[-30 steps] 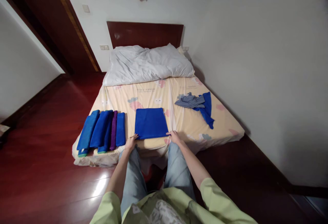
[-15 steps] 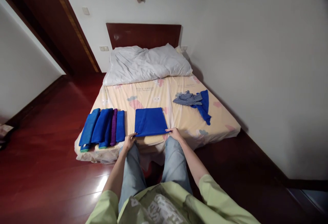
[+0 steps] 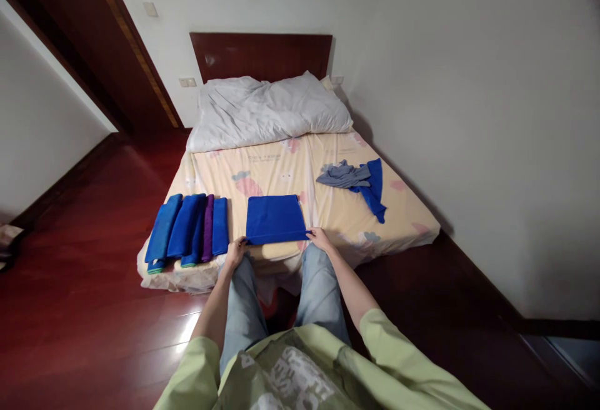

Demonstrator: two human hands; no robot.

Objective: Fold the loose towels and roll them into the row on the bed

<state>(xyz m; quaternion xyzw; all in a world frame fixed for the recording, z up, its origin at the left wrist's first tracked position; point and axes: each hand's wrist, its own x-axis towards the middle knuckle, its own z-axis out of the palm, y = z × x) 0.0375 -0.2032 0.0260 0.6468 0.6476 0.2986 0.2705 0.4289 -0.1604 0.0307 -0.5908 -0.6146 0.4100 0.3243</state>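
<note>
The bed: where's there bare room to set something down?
Bare sheet lies between the flat blue cloth and the white quilt, and between the right hand and the crumpled blue cloth. Near left is crowded: folded cloths lie packed together, a narrow strip from the flat cloth.

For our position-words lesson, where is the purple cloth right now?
In the head view, the purple cloth lies at the near left of the bed, between overlapping blue cloths and a narrow blue cloth.

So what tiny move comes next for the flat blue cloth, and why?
Probably roll the flat blue cloth toward the headboard: the left hand and right hand hold its near corners, and a strip between them looks turned over.
</note>
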